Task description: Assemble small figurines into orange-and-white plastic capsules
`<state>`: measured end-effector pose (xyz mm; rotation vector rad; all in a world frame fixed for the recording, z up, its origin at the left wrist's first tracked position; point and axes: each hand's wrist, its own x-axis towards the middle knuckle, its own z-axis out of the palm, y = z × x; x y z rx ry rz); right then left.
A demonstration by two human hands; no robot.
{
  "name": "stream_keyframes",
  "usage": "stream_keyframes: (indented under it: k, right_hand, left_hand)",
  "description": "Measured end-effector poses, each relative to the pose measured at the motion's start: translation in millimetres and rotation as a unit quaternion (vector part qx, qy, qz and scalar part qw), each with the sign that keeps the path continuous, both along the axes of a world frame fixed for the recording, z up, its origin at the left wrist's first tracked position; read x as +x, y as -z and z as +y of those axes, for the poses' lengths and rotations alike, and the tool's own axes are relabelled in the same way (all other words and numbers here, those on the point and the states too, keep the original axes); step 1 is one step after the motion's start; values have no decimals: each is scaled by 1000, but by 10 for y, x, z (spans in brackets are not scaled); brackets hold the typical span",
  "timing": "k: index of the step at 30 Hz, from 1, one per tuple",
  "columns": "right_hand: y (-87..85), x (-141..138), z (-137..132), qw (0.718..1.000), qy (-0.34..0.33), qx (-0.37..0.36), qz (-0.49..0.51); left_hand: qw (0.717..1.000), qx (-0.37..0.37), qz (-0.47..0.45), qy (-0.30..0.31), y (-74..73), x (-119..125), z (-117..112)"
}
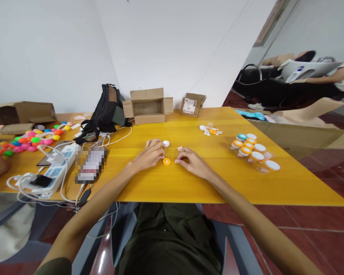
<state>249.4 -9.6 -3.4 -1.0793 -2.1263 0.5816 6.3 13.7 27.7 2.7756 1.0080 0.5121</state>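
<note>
My left hand [151, 154] is low over the table, its fingers bent and somewhat apart, with nothing visible in them. By its fingertips lie a small white disc [166, 143] and an orange lid-like disc [166, 161] with a white mark in its middle. On the other side of the orange disc, my right hand [191, 163] has its fingers curled and its thumb close to the forefinger; whatever lies between them is too small to make out. Just beyond the right fingers is a small white cut-out piece [179, 148] with reddish marks.
Clear jars with orange, white and teal lids [257, 156] stand at the right. Loose white and orange pieces [213, 131] lie farther back. Cardboard boxes [149, 119] and a black backpack [106, 107] line the wall. A power strip [57, 168], cables and a phone [92, 164] occupy the left.
</note>
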Motion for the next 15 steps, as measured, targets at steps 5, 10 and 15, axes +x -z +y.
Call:
stream_keyframes:
  k: [5,10,15]
  right_hand:
    - [23,12,68,1000,2,-9,20]
    - [17,-10,15,999,-3,26,29]
    - [12,-171,-16,997,-32,59,-23]
  left_hand:
    - [997,-54,-36,-40,-51,-32,-27]
    - [991,-89,-68,-79,-125,-26,-54]
    - [990,-108,-59,-71,-144,30,-99]
